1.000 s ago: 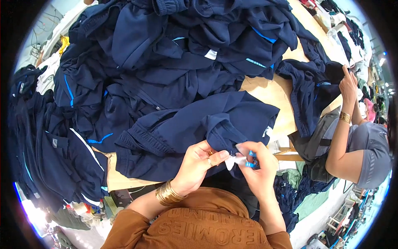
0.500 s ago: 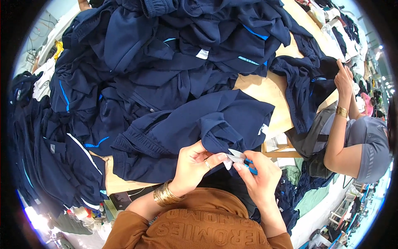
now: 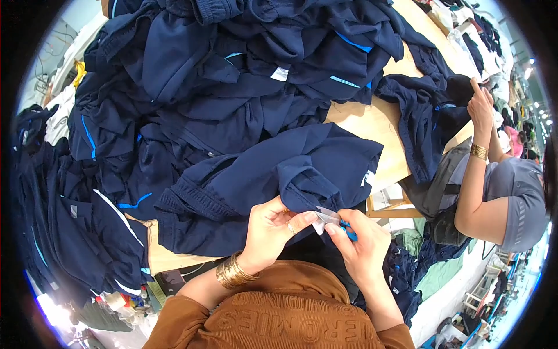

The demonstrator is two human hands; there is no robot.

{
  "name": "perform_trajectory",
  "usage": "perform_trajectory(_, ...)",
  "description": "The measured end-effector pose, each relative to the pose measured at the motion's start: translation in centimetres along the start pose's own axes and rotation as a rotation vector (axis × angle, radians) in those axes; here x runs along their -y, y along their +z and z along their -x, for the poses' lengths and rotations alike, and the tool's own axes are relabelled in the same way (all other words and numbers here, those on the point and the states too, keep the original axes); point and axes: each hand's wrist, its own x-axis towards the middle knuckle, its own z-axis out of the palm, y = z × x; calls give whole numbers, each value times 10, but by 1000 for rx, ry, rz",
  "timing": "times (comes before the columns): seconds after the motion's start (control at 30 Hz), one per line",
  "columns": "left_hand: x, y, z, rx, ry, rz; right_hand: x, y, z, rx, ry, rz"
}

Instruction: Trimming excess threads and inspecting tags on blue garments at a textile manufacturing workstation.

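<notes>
Free passage over bare tabletop (image 3: 375,120) between the held garment (image 3: 256,177) leftward and another navy garment (image 3: 419,125) rightward.

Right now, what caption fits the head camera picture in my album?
Left fingers hold a navy garment; right fingers hold blue-handled scissors at a small white piece.

At the near middle are one navy garment (image 3: 311,166), one pair of blue-handled snips (image 3: 329,217) and one white tag (image 3: 318,227). One table (image 3: 372,125) carries many more navy garments (image 3: 232,110) (too tangled to number). One co-worker (image 3: 507,200), at right, wears one gold bracelet (image 3: 479,152).
</notes>
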Motion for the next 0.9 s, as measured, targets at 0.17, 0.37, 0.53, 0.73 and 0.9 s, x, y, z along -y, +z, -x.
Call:
perform_trajectory(0.17, -1, 2, -1, -9, 17, -31, 1, 1, -1, 5, 38, -15)
perform_trajectory(0.37, -4, 3, -2, -4, 24, -36, -1, 3, -2, -15, 63, -93)
perform_trajectory(0.53, -3, 2, -1, -13, 23, -44, -3, 8, -1, -13, 99, -148)
perform_trajectory(0.73, -5, 3, -1, -14, 57, -39, -9, 9, 0, 49, 295, -485)
perform_trajectory(0.9, -5, 0, -2, -122, 22, 38, -16, 11, 2, -13, 355, -763)
